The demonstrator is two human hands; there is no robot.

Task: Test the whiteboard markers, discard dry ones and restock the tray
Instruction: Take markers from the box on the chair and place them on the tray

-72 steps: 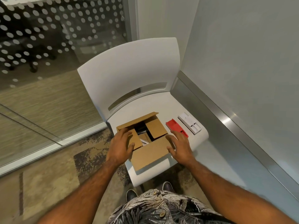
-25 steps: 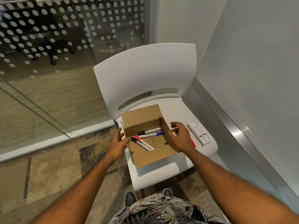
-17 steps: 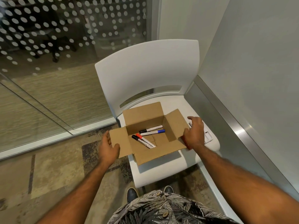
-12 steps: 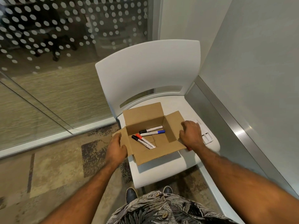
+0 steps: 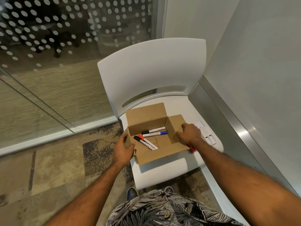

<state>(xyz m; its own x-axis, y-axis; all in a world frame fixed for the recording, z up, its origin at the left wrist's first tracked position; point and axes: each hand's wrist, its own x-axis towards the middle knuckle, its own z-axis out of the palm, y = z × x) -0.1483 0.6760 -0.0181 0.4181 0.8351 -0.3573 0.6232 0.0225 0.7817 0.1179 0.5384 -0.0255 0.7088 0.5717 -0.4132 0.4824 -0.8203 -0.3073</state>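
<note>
**Both hands on the open box of markers**

At 6 o'clock, nearest the camera, a leaf-patterned shirt [image 5: 162, 209] fills the bottom edge, with a dark shoe [image 5: 132, 193] just beyond it on the mottled carpet [image 5: 57, 160].

Both forearms reach up to a cardboard box [image 5: 161, 154] that sits open on the seat of a white chair [image 5: 153, 70]. The left hand [image 5: 123, 148] is at the box's 9 o'clock side; its fingers are curled round the left flap, thumb on the inner face. The right hand [image 5: 189, 133] is at the box's 3 o'clock side, fingers bent over the right flap and gripping it. The near flap lies flat toward 6 o'clock and the far flap stands up at 12 o'clock.

4 markers lie on the box floor. The 2 nearer ones lie side by side, touching, slanted from 10 to 4 o'clock: a black-capped marker [image 5: 142, 142] and a red-capped marker [image 5: 148, 142]. Beyond them 2 more lie almost level against the far wall: a blue-capped marker [image 5: 154, 134], cap toward 3 o'clock, and a second black-capped marker [image 5: 154, 130], cap toward 9 o'clock.

On the seat at 3 o'clock of the box, a red item [image 5: 193, 148] shows under the right wrist, and a white tray [image 5: 208, 136] lies just beyond the hand.

Farther off, a dotted glass wall [image 5: 65, 30] runs from 9 to 12 o'clock.
</note>
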